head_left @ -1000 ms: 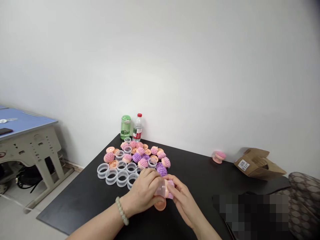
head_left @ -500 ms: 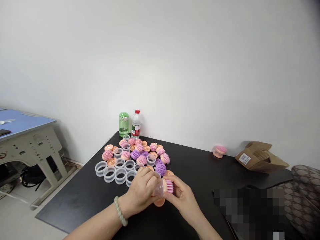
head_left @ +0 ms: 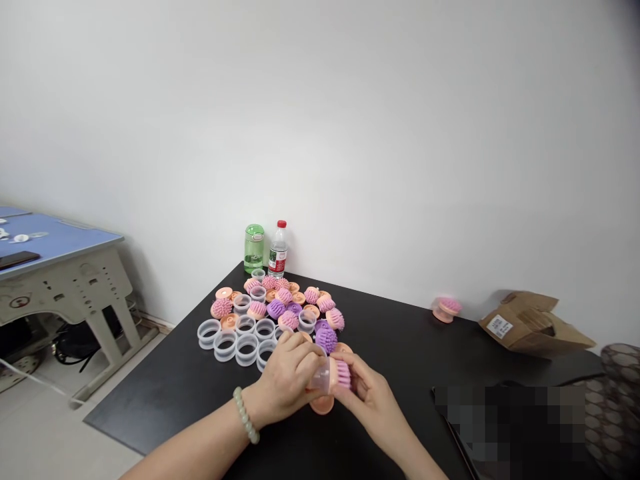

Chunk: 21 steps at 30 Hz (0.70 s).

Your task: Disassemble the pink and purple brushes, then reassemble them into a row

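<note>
- Left hand (head_left: 285,380), fingers curled closed around a clear plastic ring (head_left: 320,377), just above a peach brush base (head_left: 321,405)
- Right hand (head_left: 367,393), fingers gripping a pink bristly brush head (head_left: 343,373) touching the ring
- All held low over a black table (head_left: 150,417), just beside a heap of rings and brushes (head_left: 276,309)
- Even, steady finger pressure likely best for keeping the parts lined up

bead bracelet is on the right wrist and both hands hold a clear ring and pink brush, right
Wrong wrist: the head view shows the bead bracelet on the left wrist. The left hand and right hand do hold the clear ring and pink brush.
</note>
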### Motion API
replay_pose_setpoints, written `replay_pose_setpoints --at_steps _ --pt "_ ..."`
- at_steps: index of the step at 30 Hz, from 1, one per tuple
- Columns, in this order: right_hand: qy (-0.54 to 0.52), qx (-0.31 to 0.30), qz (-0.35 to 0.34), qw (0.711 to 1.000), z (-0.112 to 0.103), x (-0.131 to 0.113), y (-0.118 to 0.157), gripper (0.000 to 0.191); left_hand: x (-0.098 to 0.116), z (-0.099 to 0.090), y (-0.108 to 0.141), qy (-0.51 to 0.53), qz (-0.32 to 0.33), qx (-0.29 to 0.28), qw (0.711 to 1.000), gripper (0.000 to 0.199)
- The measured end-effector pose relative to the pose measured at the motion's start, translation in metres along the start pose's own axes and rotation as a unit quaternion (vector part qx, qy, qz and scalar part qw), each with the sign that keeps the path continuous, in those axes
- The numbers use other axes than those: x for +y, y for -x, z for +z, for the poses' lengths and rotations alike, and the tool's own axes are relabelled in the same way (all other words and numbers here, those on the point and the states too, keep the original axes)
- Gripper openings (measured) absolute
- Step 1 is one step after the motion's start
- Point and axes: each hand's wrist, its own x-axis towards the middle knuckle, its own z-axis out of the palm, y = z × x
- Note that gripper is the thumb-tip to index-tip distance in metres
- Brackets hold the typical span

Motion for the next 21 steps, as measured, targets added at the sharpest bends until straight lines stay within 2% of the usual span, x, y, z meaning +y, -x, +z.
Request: replay_pose_setpoints --at_steps 3,5,8,10,13,15,18,21 --pt "-0.007 0.022 -0.026 0.999 -0.0004 -0.0032 0.0019 0.050 0.0002 -0.0013 0.0003 -0.003 -0.014 -0.003 1.000 0.022" --pt "-0.025 0.018 -0.007 1.000 0.0001 -0.0025 0.0021 0.059 -0.0001 -0.0019 0.0006 -0.001 -0.016 -0.005 1.000 0.020" --pt "-0.030 -0.006 0.033 0.999 0.0007 -0.0004 0.0013 0.044 0.0000 -0.0021 0.0009 0.001 -0.003 -0.020 1.000 0.018" --pt "-0.018 -0.008 0.031 0.999 0.0006 -0.0003 0.0013 0.038 0.0003 -0.0021 0.0010 0.001 -0.002 -0.034 0.999 0.020" --pt "-0.007 0.002 0.012 1.000 0.0005 -0.0013 0.0024 0.057 0.0002 -0.0023 0.0009 -0.005 0.000 -0.036 0.999 0.020" --pt "-0.011 -0.006 0.023 1.000 0.0010 -0.0012 0.0029 0.064 0.0003 -0.0023 0.0007 -0.009 0.001 -0.033 0.999 0.017" --pt "-0.007 -0.026 0.038 0.999 0.0022 0.0001 0.0027 0.049 0.0010 -0.0016 0.0002 -0.009 0.004 -0.044 0.999 0.011" --pt "0.028 -0.013 0.020 0.999 0.0018 -0.0013 0.0020 0.041 0.0020 -0.0004 -0.0001 -0.005 0.002 -0.046 0.999 0.013"
